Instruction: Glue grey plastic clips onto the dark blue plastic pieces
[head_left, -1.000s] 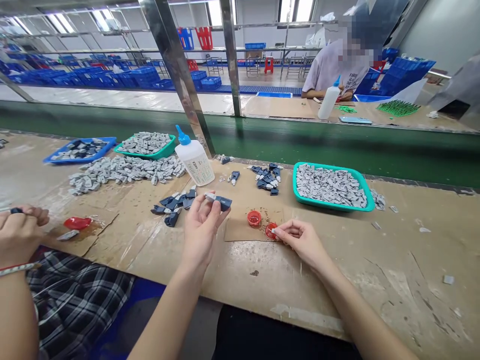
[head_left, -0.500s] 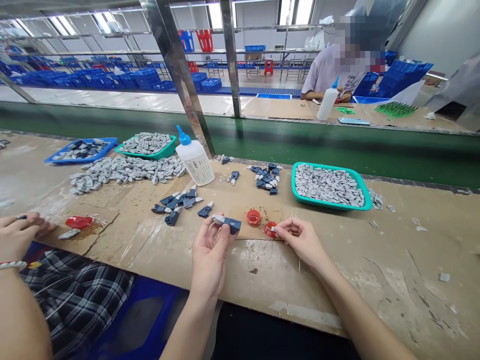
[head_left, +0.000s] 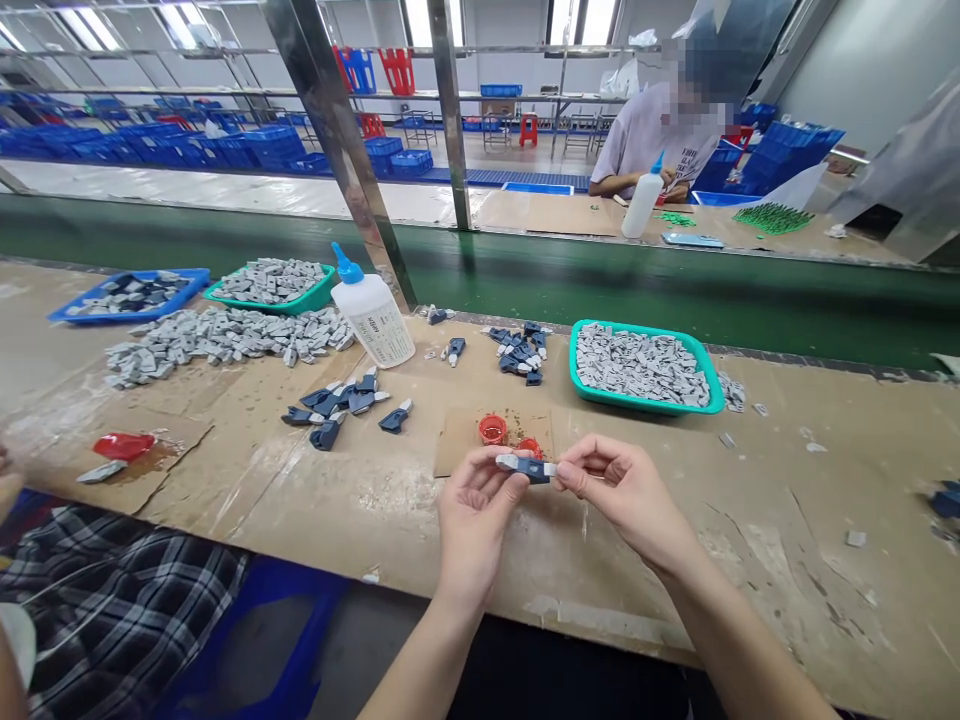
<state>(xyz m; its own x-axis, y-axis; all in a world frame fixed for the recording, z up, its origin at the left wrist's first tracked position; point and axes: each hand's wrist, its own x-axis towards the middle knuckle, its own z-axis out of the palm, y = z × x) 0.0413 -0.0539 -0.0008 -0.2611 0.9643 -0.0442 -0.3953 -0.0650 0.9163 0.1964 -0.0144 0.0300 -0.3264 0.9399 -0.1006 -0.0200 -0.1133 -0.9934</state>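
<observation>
Left hand (head_left: 478,515) has brought navy piece (head_left: 532,470) to right hand (head_left: 621,488).

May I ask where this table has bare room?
Bare: left of the left hand, between the nearer dark pieces and front table edge. Mostly bare: right of the right hand, below the right teal tray. Crowded: around the grey pile.

Near the front edge of the desk (head_left: 375,510), the left hand (head_left: 478,505) holds a dark blue piece (head_left: 534,471). The right hand (head_left: 626,490) pinches a small pale bit (head_left: 551,469) at that piece's end. A green tray (head_left: 637,403) of gray bits (head_left: 645,362) sits by the far edge.
</observation>
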